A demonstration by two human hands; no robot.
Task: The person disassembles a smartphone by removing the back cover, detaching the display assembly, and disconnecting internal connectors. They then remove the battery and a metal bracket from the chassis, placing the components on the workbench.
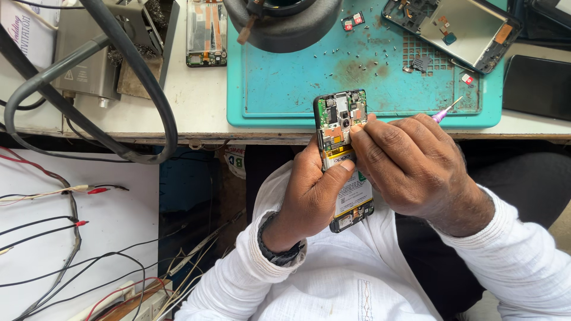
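The left hand [312,193] is closed around an opened phone [344,156] with its back cover removed, thumb lying across the battery and the circuit board facing up. The phone is held upright just below the tabletop [196,110] edge. The right hand [410,163] is curled closed, fingertips [357,128] pressing on the upper board area of the phone, and grips a purple-handled screwdriver [445,112] whose tip projects beyond its knuckles. Above both hands lies a teal work mat [285,89] scattered with small screws; a second phone frame [455,30] sits beyond the right hand
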